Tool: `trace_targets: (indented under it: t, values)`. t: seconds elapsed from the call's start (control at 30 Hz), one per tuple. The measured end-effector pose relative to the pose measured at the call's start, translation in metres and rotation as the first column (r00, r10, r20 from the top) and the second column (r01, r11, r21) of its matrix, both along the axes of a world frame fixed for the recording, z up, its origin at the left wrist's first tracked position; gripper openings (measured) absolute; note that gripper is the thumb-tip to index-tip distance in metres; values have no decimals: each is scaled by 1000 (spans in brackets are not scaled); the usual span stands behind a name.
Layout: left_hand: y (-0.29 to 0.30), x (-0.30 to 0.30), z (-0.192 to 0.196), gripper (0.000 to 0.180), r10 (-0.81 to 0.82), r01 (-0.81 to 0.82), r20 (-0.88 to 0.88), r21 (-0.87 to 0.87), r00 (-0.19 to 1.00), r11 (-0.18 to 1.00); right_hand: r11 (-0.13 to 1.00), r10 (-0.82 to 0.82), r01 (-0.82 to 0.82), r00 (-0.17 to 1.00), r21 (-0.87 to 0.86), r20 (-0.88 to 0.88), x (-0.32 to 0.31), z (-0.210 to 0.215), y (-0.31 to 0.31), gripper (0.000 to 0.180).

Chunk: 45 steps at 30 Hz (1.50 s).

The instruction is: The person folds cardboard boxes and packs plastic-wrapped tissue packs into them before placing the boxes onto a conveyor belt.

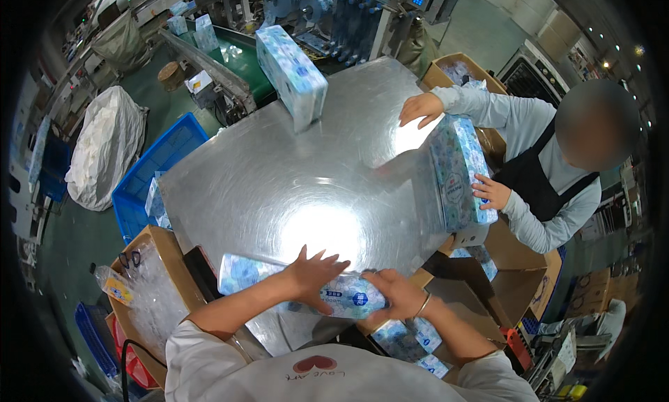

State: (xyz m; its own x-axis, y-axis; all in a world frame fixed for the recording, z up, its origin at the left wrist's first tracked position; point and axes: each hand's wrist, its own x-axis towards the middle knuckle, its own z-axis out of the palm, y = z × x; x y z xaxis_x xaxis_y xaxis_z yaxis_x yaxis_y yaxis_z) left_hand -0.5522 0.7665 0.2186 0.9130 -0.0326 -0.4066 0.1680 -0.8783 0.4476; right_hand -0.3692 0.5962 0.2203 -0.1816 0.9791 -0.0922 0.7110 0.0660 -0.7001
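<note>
A long tissue pack (240,273) with a blue floral print lies across the near edge of the metal table, in front of my body. Across its middle rests my left hand (306,278), fingers spread past the far side and thumb over the top. My right hand (403,296), with a bracelet at the wrist, grips the pack's right end between thumb and fingers. Just below that hand, more blue packs (401,339) lie in an open cardboard box (463,297). The pack's underside is hidden.
Another pack (293,74) stands at the table's (230,179) far edge, near a green conveyor (244,64). At right, a co-worker holds a large pack (456,172) on edge. Left are a blue crate (136,179) and a carton of clear plastic bags (157,283).
</note>
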Motion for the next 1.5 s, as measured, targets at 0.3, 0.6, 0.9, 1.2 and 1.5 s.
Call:
trace_targets:
  t: [0.3, 0.6, 0.9, 1.2, 1.5]
  values:
    - [-50, -15, 2, 69, 156, -209, 442, 72, 883, 975, 829, -345, 250, 933, 500, 105, 60, 8, 163, 53]
    - [-41, -3, -6, 78, 6, 39, 484, -83, 875, 996, 785, -612, 562, 638, 262, 467, 96, -2, 315, 73]
    - [-6, 11, -15, 65, -50, 151, 657, -97, 752, 984, 963, -94, 47, 981, 266, 168, 61, -44, 167, 81]
    - [34, -53, 2, 43, 440, -548, 660, -51, 608, 835, 652, -758, 716, 619, -248, -205, 102, -8, 10, 92]
    - [23, -184, -78, 63, 808, -303, -544, -828, 225, -472, 866, -499, 387, 632, -316, -593, 33, -71, 67, 85]
